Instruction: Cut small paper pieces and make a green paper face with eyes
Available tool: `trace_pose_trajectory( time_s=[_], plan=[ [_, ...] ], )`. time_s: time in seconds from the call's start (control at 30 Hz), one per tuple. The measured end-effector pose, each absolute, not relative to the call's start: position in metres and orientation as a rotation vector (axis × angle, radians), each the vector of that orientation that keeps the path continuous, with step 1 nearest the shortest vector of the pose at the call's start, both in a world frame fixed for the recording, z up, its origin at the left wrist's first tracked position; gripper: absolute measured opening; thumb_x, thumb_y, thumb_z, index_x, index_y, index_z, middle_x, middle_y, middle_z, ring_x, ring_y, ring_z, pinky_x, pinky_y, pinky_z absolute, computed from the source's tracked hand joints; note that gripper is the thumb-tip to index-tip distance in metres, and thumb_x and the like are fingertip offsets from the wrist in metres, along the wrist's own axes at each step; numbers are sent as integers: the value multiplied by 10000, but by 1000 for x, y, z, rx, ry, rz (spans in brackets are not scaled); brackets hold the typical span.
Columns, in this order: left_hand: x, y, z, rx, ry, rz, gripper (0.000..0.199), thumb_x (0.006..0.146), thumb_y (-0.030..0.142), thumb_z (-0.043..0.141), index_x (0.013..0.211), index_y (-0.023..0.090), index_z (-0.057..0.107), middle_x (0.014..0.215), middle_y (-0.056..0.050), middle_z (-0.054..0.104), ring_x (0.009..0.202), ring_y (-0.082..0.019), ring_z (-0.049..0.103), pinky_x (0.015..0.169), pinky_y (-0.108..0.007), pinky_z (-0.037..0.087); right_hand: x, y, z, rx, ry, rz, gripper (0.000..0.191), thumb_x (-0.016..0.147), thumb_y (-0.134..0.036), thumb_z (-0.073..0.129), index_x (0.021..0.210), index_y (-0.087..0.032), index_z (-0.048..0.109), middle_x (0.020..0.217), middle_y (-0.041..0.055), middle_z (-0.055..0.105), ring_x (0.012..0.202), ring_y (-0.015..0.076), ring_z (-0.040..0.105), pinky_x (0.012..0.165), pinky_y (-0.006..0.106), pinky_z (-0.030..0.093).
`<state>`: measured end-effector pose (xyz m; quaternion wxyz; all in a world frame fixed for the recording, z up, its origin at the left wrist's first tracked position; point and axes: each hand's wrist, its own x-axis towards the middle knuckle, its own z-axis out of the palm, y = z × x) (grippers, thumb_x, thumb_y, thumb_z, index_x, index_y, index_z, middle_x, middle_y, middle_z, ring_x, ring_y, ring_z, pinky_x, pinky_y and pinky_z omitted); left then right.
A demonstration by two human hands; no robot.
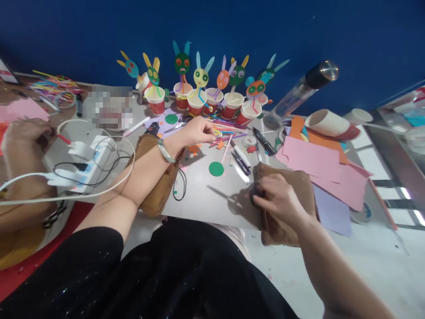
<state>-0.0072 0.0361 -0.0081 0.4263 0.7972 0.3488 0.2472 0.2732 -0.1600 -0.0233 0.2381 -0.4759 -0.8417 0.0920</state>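
Observation:
My left hand (199,132), a bangle at its wrist, is raised over the middle of the table with its fingers pinched together; what they hold, if anything, is too small to name. Dark-handled scissors (255,194) are in my right hand (277,195), above the brown cushion on the right. Between the hands a green paper disc (216,169) lies on the white table (199,190), a pale pink stick touching its upper edge. Coloured sticks (229,126) are heaped just beyond my left hand. Black-handled snips (241,163) lie beside the disc.
Red and white cups (156,101) with paper figures line the blue wall. A tall bottle (294,99) and pink paper sheets (312,157) are on the right. Cables and a power strip (96,159) lie left, near another person's arm (28,168).

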Motion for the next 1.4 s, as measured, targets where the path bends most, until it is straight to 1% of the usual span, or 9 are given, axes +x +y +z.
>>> trace_pose_trajectory(
  time_s=[0.1, 0.27, 0.37, 0.57, 0.8, 1.03, 1.1, 1.23, 1.4],
  plan=[
    [-18, 39, 0, 2230, 920, 317, 53, 660, 138, 672, 625, 134, 711, 542, 19, 600, 535, -85, 474, 567, -252, 320, 276, -185, -41, -1286, -2548, 100, 349, 1015, -381, 591, 720, -194, 591, 686, 17, 632, 648, 165, 587, 840, 383, 445],
    [-21, 40, 0, 2397, 880, -248, 194, 625, 157, 651, 748, 154, 801, 652, -21, 721, 600, -142, 580, 590, -264, 391, 272, -198, -55, -1410, -2624, 9, 307, 1015, -374, 594, 784, -180, 648, 767, 49, 693, 734, 196, 637, 865, 385, 420],
    [-20, 41, -5, 2371, 840, -415, 208, 604, 155, 674, 757, 157, 815, 697, -48, 756, 642, -169, 620, 610, -265, 418, 268, -190, -52, -1445, -2676, 65, 234, 1001, -362, 625, 874, -179, 697, 853, 67, 731, 816, 219, 668, 888, 394, 414],
    [-20, 45, -10, 2343, 809, -501, 150, 565, 88, 690, 659, 148, 790, 670, -65, 748, 631, -176, 604, 616, -274, 413, 262, -170, -49, -1481, -2754, 116, 204, 992, -352, 624, 1055, -194, 739, 1013, 93, 759, 966, 281, 686, 914, 434, 427],
    [-21, 43, -5, 2378, 862, -544, 76, 568, 84, 706, 592, 146, 743, 526, -2, 654, 535, -124, 512, 550, -246, 369, 259, -170, -54, -1519, -2696, 54, 223, 1010, -336, 570, 1073, -192, 729, 1147, 115, 748, 1042, 290, 683, 934, 444, 450],
    [-25, 45, -9, 2454, 932, -432, 122, 550, 83, 708, 479, 180, 688, 376, 14, 482, 492, -144, 478, 552, -280, 367, 261, -177, -58, -1436, -2646, -46, 234, 1040, -335, 527, 1075, -193, 710, 1145, 125, 744, 1043, 289, 678, 941, 456, 458],
    [-28, 45, -9, 2440, 974, -403, 118, 556, 89, 718, 493, 186, 692, 394, 15, 501, 510, -152, 497, 567, -283, 382, 262, -178, -57, -1427, -2633, -62, 238, 1044, -341, 520, 1072, -202, 711, 1139, 129, 744, 1056, 299, 674, 938, 467, 461],
    [-39, 44, -4, 2376, 1060, -376, 122, 540, 65, 740, 584, 178, 733, 513, 4, 618, 592, -169, 572, 627, -279, 423, 265, -180, -57, -1424, -2600, -63, 236, 1047, -331, 521, 1051, -198, 716, 1144, 135, 744, 1059, 303, 673, 944, 476, 458],
    [-60, 39, 1, 2424, 1226, -430, 161, 559, 75, 732, 683, 176, 751, 576, -3, 629, 654, -181, 594, 650, -275, 422, 266, -179, -60, -1424, -2571, -28, 202, 1037, -318, 553, 1022, -199, 716, 1151, 126, 745, 1041, 299, 674, 946, 470, 451]
  ],
)
